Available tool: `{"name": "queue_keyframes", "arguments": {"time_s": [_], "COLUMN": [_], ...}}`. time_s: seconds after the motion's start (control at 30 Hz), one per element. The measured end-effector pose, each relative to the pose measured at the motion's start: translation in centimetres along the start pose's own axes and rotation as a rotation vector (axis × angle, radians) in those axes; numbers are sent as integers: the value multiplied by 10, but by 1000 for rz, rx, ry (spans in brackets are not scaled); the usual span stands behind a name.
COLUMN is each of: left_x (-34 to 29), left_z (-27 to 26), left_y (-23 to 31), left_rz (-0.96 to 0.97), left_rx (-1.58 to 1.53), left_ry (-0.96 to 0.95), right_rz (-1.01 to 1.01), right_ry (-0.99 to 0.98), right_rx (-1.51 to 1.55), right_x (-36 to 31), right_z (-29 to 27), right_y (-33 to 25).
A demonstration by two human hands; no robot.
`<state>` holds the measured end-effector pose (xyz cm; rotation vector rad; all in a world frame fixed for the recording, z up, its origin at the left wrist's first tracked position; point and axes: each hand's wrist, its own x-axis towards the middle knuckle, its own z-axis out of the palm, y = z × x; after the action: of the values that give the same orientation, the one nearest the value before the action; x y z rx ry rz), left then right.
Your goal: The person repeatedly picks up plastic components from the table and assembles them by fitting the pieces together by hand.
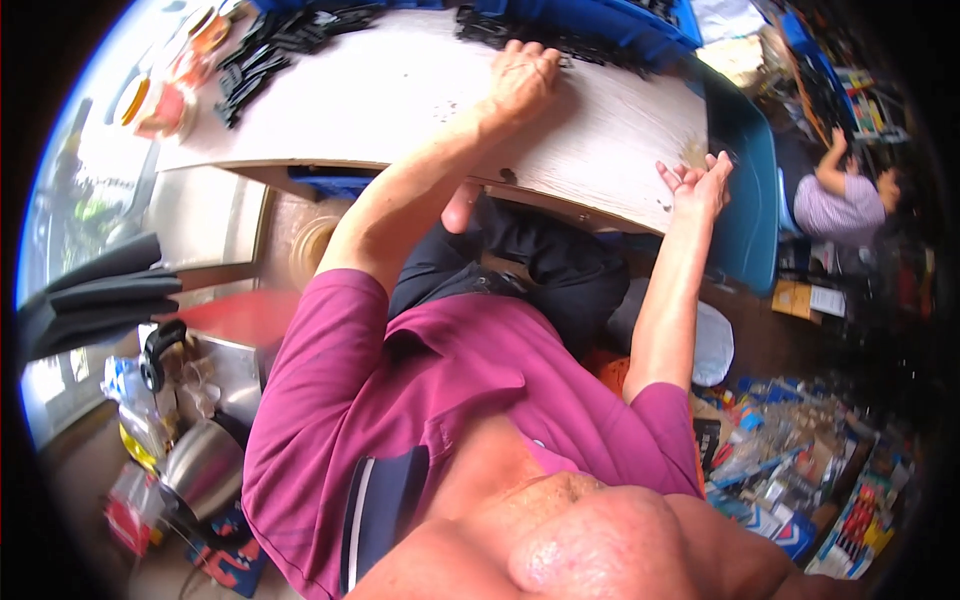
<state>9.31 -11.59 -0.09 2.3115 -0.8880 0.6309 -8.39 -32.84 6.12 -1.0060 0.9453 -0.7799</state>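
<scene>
My left hand point(525, 78) rests at the far side of the pale wooden table point(400, 110), its fingers curled against the edge of a heap of small black plastic parts point(610, 52). What those fingers hold, if anything, is hidden. Over the table's right end, my right hand point(697, 188) has its fingers apart and nothing visible in them. It is close to a large teal bin point(750, 200) standing beside the table. A second heap of flat black parts point(262, 62) lies at the far left of the tabletop.
A blue crate point(675, 22) stands behind the right heap. Jars with orange lids point(132, 102) stand at the left. A steel kettle point(205, 465) is low on the left, and mixed clutter point(800, 440) low on the right. Another person point(838, 205) is at the far right.
</scene>
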Motion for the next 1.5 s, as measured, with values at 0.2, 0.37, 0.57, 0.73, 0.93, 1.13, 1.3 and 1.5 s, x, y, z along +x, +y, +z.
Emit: {"name": "queue_keyframes", "arguments": {"time_s": [0.2, 0.37, 0.57, 0.73, 0.93, 1.13, 1.3, 1.5], "left_x": [-23, -43, -55, -60, -92, -117, -134, -117], "left_z": [-18, -33, -39, -52, -90, -217, -217, -185], "left_y": [13, 36, 38, 35, -9, -208, -245, -194], "left_rz": [-294, -688, -694, -656, -334, -373, -438, -162], "left_rx": [-667, -1314, -1407, -1432, -909, 449, 552, 353], "left_ry": [-192, -469, -373, -387, -97, 541, 211, 15], "right_rz": [57, 25, -18, -23, 69, 127, 108, 94], "right_ry": [-490, -765, -816, -891, -1076, -990, -977, -952], "right_rx": [-156, -293, -338, -321, -211, -120, -127, -119], "right_x": [-37, -47, -55, -63, -83, -97, -95, -96], "right_z": [37, 48, 53, 55, 60, 66, 66, 65], "right_y": [42, 60, 63, 66, 81, 75, 77, 78]}}
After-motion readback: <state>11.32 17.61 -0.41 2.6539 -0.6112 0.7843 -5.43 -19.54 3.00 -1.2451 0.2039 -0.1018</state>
